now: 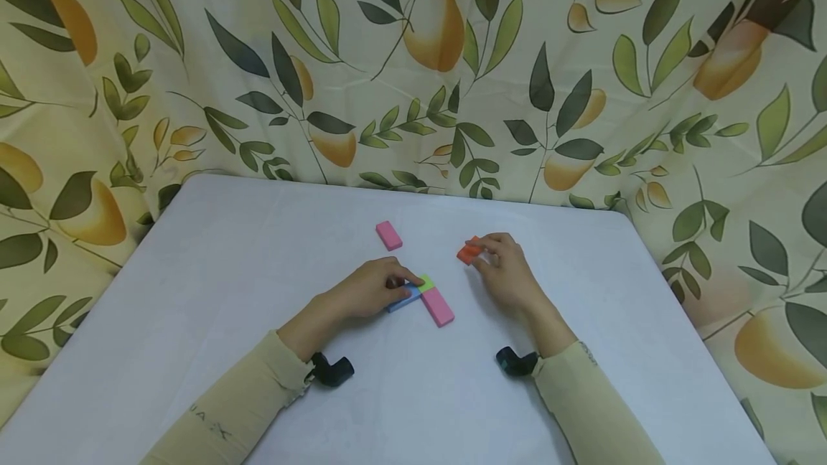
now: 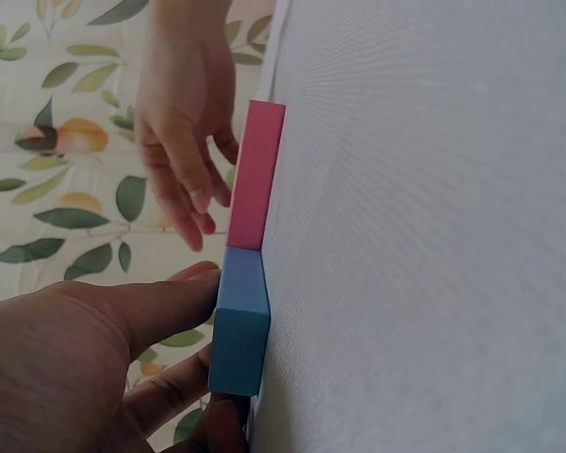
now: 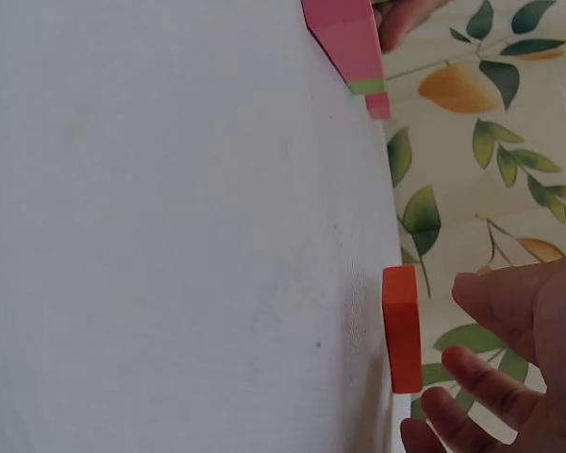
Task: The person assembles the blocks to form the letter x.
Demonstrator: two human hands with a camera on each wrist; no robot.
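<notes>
My left hand (image 1: 365,287) pinches a flat blue block (image 1: 403,300) lying on the white table, with the thumb along its near side and a fingertip reaching the small green block (image 1: 426,283). A pink block (image 1: 438,308) extends from the green one toward me, its corner meeting the blue block's end. Over on the right, my right hand (image 1: 509,275) is at an orange block (image 1: 466,255), thumb and fingers spread about it. The right wrist view shows a gap between those fingertips and the orange block (image 3: 403,328).
A second pink block (image 1: 389,235) lies by itself farther back, beyond the left hand. Black wrist cameras (image 1: 332,370) stick out from both sleeves low over the white table (image 1: 271,250). A curtain (image 1: 413,92) printed with fruit and leaves hangs behind the table's far edge.
</notes>
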